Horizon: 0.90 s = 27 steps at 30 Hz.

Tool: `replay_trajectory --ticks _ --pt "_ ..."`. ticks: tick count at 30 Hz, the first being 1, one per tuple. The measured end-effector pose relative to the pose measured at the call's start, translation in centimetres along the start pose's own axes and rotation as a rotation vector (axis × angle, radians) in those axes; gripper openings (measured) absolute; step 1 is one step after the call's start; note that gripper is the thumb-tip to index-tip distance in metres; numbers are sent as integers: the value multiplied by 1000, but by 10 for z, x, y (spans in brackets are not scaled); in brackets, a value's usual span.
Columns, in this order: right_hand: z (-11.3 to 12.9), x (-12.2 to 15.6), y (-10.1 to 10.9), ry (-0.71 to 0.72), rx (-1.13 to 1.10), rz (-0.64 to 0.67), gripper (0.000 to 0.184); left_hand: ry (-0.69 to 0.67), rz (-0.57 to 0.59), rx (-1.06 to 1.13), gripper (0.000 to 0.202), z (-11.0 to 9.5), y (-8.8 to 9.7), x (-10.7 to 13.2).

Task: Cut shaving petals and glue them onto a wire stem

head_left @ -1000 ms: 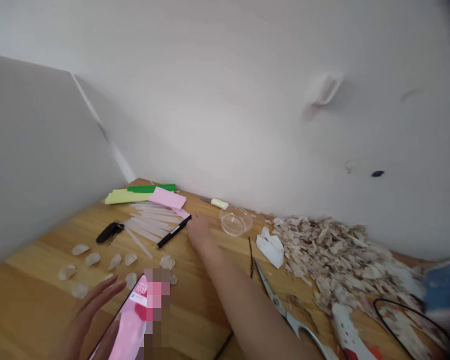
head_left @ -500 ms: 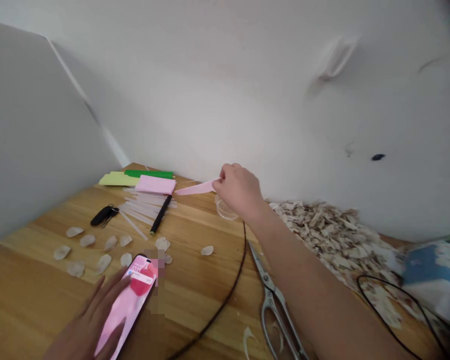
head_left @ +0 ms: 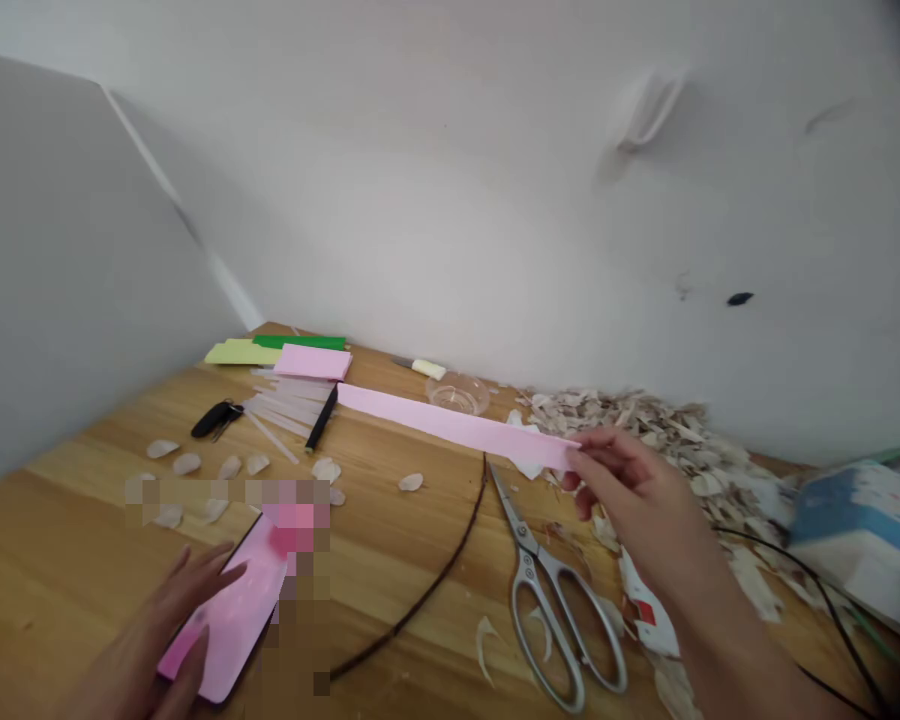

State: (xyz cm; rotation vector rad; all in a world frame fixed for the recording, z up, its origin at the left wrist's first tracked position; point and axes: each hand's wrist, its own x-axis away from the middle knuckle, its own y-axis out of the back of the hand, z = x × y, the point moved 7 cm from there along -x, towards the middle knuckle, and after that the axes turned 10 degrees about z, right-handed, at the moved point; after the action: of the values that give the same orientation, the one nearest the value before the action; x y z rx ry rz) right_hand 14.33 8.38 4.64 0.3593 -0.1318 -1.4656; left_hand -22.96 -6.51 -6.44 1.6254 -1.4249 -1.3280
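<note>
My right hand (head_left: 630,485) pinches one end of a long pink paper strip (head_left: 450,425) that stretches left across the wooden table (head_left: 67,520) toward a black pen (head_left: 321,419) and a pink paper stack (head_left: 312,361). My left hand (head_left: 150,650) lies with fingers spread on a phone (head_left: 229,620) with a pink screen at the near left edge. Silver scissors (head_left: 551,600) lie just below my right hand, beside a thin dark twig (head_left: 427,590).
Pale petal-like pieces (head_left: 195,465), clear sticks (head_left: 285,410), a black key fob (head_left: 214,418), green and yellow paper (head_left: 270,347), a small clear dish (head_left: 459,393), a heap of dry flakes (head_left: 645,430) and a blue-white pack (head_left: 862,530) lie about. A white wall runs behind.
My right hand picked up the pink strip near the pen and drew it to the right, pulling it out long across the table. The left hand stayed on the phone.
</note>
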Motion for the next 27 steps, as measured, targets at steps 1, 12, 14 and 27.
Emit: replay_trajectory --ticks 1,12,14,27 --pt "-6 6 2 -22 -34 -13 23 -2 15 18 47 0 -1 3" --pt "-27 38 12 -75 -150 -30 27 4 48 59 48 5 -8 6" --pt "-28 39 12 -87 -164 -29 29 -28 70 35 48 -1 -6 6" --pt "-36 47 7 -108 -207 3 27 -13 33 28 46 2 -2 5"
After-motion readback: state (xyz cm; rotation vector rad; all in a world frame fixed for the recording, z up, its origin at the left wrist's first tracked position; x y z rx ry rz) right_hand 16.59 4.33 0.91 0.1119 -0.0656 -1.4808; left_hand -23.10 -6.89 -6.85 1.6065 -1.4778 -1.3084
